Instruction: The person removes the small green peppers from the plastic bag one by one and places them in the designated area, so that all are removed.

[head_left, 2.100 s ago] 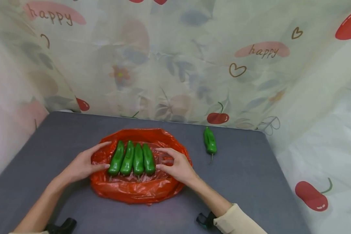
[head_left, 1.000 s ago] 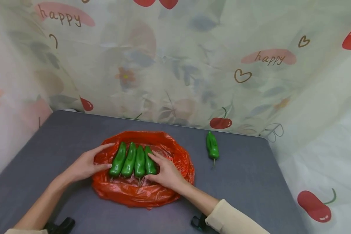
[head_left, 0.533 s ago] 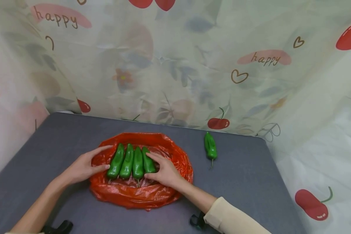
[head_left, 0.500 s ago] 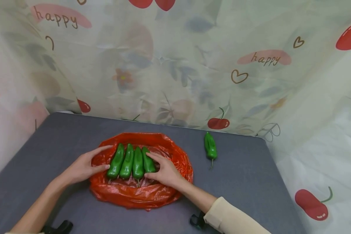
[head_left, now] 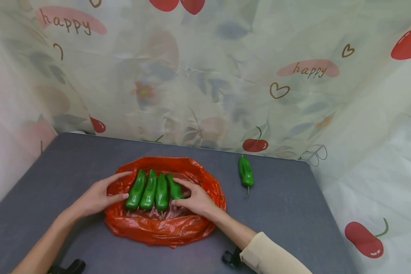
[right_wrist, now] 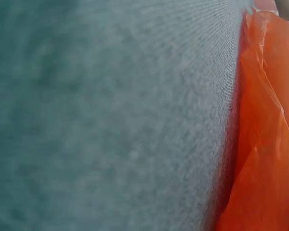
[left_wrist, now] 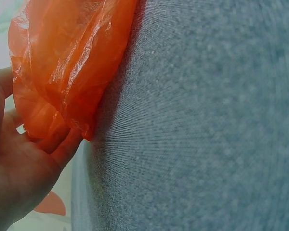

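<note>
A red plastic bag lies spread with its rim turned out. In it several green peppers lie side by side, stems toward me. On the bag's left side my left hand holds the rim, its thumb tip right at the leftmost pepper. In the left wrist view, that hand's fingers pass behind the bag's film. My right hand reaches over the right side of the bag and holds the rightmost pepper between thumb and index finger. That pepper leans, tip to the left. Only bag and table show in the right wrist view.
Another green pepper lies on the dark grey table, right of the bag near the back edge. A printed curtain hangs behind the table and along both sides.
My right hand has moved in from the bag's right side onto the rightmost pepper, and that pepper has tilted, its stem end shifting right. My left hand has stayed in place.
</note>
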`<action>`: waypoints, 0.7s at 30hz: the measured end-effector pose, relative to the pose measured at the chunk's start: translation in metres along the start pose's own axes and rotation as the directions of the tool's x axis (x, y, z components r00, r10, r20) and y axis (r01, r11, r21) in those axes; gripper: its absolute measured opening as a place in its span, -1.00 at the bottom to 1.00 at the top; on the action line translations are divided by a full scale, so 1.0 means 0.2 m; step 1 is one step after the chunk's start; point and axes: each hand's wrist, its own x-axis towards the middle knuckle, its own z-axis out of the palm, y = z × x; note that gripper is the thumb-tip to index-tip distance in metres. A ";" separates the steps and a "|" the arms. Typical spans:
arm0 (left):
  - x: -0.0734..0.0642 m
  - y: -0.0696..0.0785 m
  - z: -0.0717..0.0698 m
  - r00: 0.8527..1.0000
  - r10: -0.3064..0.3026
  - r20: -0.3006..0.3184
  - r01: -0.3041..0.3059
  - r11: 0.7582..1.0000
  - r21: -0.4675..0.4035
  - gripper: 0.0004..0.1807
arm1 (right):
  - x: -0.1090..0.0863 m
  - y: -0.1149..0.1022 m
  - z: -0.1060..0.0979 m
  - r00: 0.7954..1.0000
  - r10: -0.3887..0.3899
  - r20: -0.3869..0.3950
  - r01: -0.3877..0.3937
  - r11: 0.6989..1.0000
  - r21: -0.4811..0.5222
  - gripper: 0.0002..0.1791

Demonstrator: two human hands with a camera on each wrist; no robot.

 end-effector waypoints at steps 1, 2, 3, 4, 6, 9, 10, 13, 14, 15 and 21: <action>0.00 0.00 0.00 1.000 -0.001 0.001 0.001 1.000 0.001 -0.24 | -0.01 0.00 -0.01 1.000 0.004 0.006 -0.004 1.000 0.026 -0.23; 0.00 0.00 0.00 1.000 -0.001 0.002 0.001 1.000 0.002 -0.24 | -0.01 0.01 -0.01 1.000 0.003 0.011 -0.004 0.999 0.051 -0.23; 0.00 0.00 0.00 1.000 0.001 0.002 -0.001 1.000 0.001 -0.24 | -0.02 0.01 -0.02 1.000 0.002 0.018 -0.003 0.997 0.079 -0.24; 0.00 0.00 0.00 1.000 0.001 0.003 -0.001 1.000 -0.001 -0.24 | -0.02 0.01 -0.03 1.000 -0.004 0.023 0.002 0.994 0.105 -0.25; 0.00 0.00 0.01 1.000 0.004 0.002 -0.004 1.000 -0.004 -0.25 | -0.03 0.02 -0.04 0.999 -0.014 0.030 0.010 0.989 0.148 -0.26; 0.00 0.00 0.01 1.000 0.003 0.003 -0.003 1.000 -0.008 -0.25 | -0.04 0.02 -0.05 0.999 -0.017 0.036 0.010 0.980 0.199 -0.27; 0.00 0.00 0.01 1.000 0.001 0.004 -0.001 1.000 -0.007 -0.25 | -0.04 0.02 -0.06 0.999 -0.016 0.035 0.009 0.977 0.212 -0.27; 0.00 0.00 0.00 1.000 0.000 0.003 0.000 1.000 -0.005 -0.25 | -0.05 0.01 -0.07 0.999 -0.023 0.031 0.015 0.970 0.244 -0.27; 0.00 0.00 0.00 1.000 -0.002 0.005 0.002 1.000 -0.007 -0.25 | -0.06 0.01 -0.07 0.999 -0.027 0.030 0.018 0.968 0.251 -0.27; 0.00 0.00 0.00 1.000 -0.001 0.004 0.001 1.000 -0.005 -0.26 | -0.07 0.00 -0.08 0.999 -0.031 0.032 0.022 0.965 0.260 -0.28; 0.00 0.02 0.00 1.000 -0.006 0.003 0.006 1.000 0.006 -0.25 | -0.11 -0.02 -0.12 0.998 -0.053 0.025 0.044 0.960 0.276 -0.26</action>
